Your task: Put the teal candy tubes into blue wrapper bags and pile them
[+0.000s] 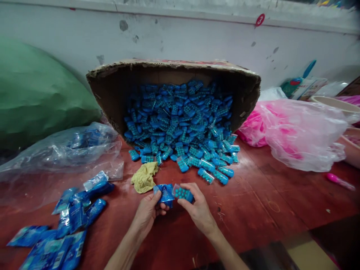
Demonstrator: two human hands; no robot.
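Observation:
My left hand (pixel 149 210) is closed on a blue printed packet (pixel 165 194), thumb on top and fingers beneath. Between the thumb and fingers of my right hand (pixel 198 208) is a small clear container of blue balls (pixel 182 193) with a blue end. Its clear end meets the packet's right edge; whether it is inside the packet I cannot tell. Behind my hands, a cardboard box (pixel 105 101) lies on its side, with a heap of similar blue-ball containers (pixel 180 116) spilling out of it. A crumpled yellow cloth (pixel 144 177) rests just beyond my left hand.
Several blue packets (pixel 75 215) lie at the left on the red table (pixel 253 202). A clear plastic bag (pixel 53 150) and a large green sack (pixel 39 93) are behind them. On the right are pink-filled plastic bags (pixel 300 131) and a pink pen-like item (pixel 340 181).

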